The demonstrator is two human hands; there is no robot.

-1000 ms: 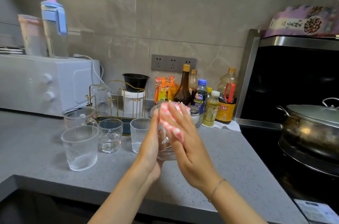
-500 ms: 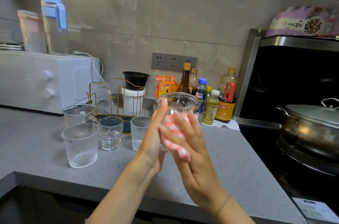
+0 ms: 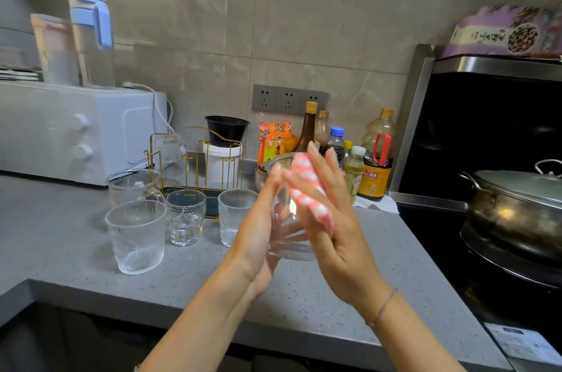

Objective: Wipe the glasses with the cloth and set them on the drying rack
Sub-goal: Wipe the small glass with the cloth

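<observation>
A clear glass (image 3: 287,239) is held above the counter between my two palms. My left hand (image 3: 260,228) presses flat on its left side with straight fingers. My right hand (image 3: 336,219) presses a pink-and-white checked cloth (image 3: 307,189) against the glass's right side and rim, fingers straight and pointing up. The gold wire drying rack (image 3: 199,155) stands behind on the left, with one ribbed glass (image 3: 170,155) upside down on it. Several more glasses stand in front of it: a large ribbed one (image 3: 137,237), a small one (image 3: 185,216), another ribbed one (image 3: 235,213) and a handled mug (image 3: 133,186).
A white microwave (image 3: 76,131) stands at the back left with jugs on top. A black bowl on a white tub (image 3: 226,140) is behind the rack. Sauce bottles (image 3: 374,170) line the wall. A lidded pot (image 3: 517,207) sits on the stove at right. The counter edge (image 3: 182,304) runs below my wrists.
My right hand has slid the cloth down and back up along the glass's right side to its rim. My left hand keeps bracing the glass; both hands sit slightly higher.
</observation>
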